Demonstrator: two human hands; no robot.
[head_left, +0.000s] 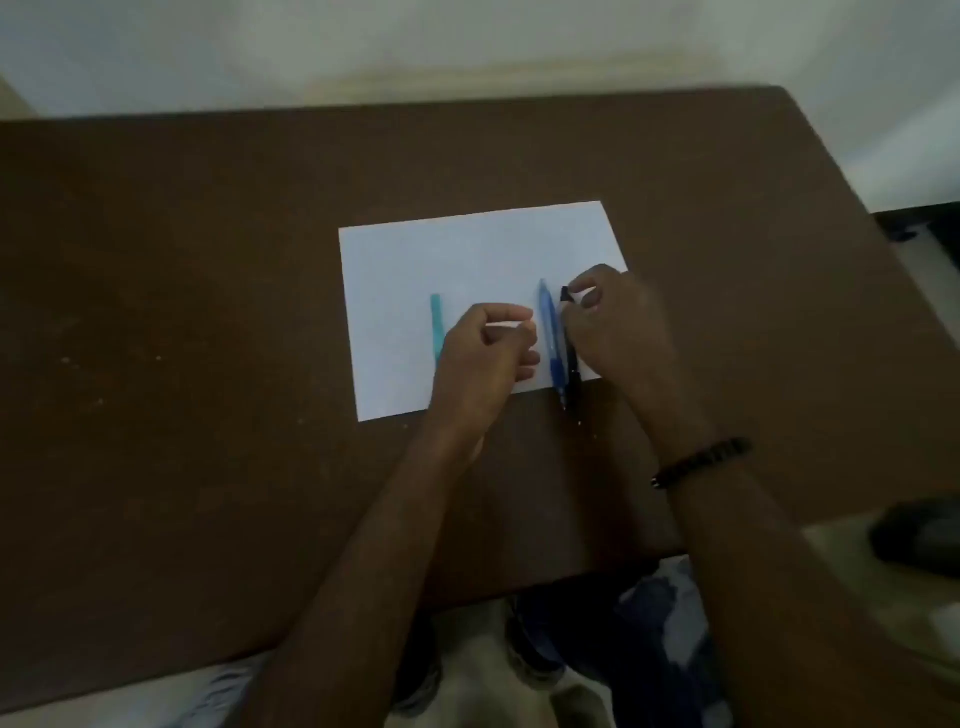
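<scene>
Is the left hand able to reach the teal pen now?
Probably yes: the teal pen lies on the paper beside the left hand, nothing between them. The right hand pinches the black pen.

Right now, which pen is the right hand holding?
The black pen, rightmost of the three; the right hand pinches its far end. The blue pen lies beside it, the teal pen farthest left.

Two bare forearms reach from the near side toward the far side, drawing closer together. The left grip (488, 353) has its fingers curled inward, thumb close to the forefinger. Just to its right, the right grip (613, 322) pinches thumb and forefinger together at its far end.
</scene>
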